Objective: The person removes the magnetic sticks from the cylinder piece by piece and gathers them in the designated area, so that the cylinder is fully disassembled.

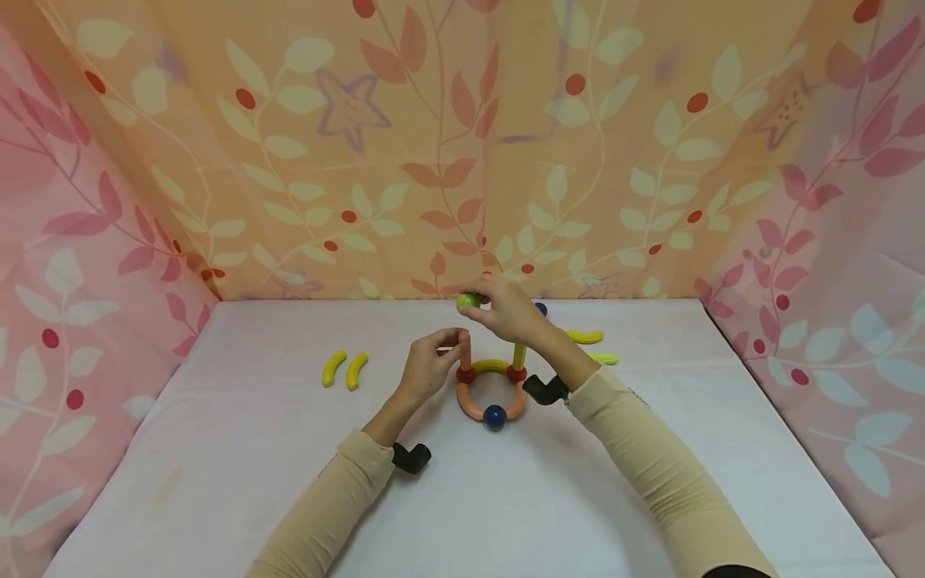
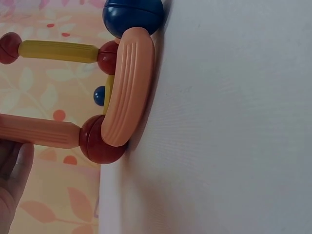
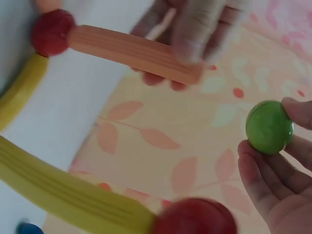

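Observation:
A ring of curved orange sticks (image 2: 130, 87) and a yellow curved stick (image 1: 491, 365) lies on the table, joined by red balls (image 2: 100, 139) and a blue ball (image 1: 495, 417). From it rise two upright sticks. My left hand (image 1: 426, 365) pinches the orange upright stick (image 3: 131, 52) near its bare top end. The yellow upright stick (image 1: 519, 356) carries a red ball (image 3: 195, 217), which my right arm hides in the head view. Between thumb and fingertips, my right hand (image 1: 509, 309) holds a green ball (image 3: 269, 127), raised above the orange stick and apart from it.
Two yellow curved sticks (image 1: 344, 370) lie to the left on the white table (image 1: 238, 449). Behind my right forearm are another yellow curved stick (image 1: 585, 336), a yellow-green stick (image 1: 604, 359) and a blue ball (image 1: 541, 309). A patterned curtain (image 1: 433, 160) stands along the back.

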A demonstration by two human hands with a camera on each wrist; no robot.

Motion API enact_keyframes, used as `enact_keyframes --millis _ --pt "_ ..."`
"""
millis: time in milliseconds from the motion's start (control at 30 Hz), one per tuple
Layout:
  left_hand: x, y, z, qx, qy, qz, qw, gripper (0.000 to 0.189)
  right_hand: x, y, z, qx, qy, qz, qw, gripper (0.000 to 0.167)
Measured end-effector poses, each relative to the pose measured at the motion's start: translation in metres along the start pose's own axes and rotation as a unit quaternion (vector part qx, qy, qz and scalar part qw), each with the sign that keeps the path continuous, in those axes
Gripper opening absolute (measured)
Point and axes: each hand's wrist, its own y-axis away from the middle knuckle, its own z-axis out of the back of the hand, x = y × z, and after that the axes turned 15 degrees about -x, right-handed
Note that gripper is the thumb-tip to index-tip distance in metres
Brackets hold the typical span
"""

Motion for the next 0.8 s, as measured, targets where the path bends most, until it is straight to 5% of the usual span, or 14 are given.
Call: enact_keyframes --millis 200,800 --pt "-0.001 0.0 0.0 0.0 -0.002 0.005 1.0 0.028 0.002 -0.004 0.017 -0.028 -0.035 -0.019 0.9988 0.033" --pt "0.001 0.001 0.0 0.006 -0.015 0.035 0.9992 0.034 -0.033 -0.004 0.053 -0.073 -0.023 -0.065 0.9949 0.036"
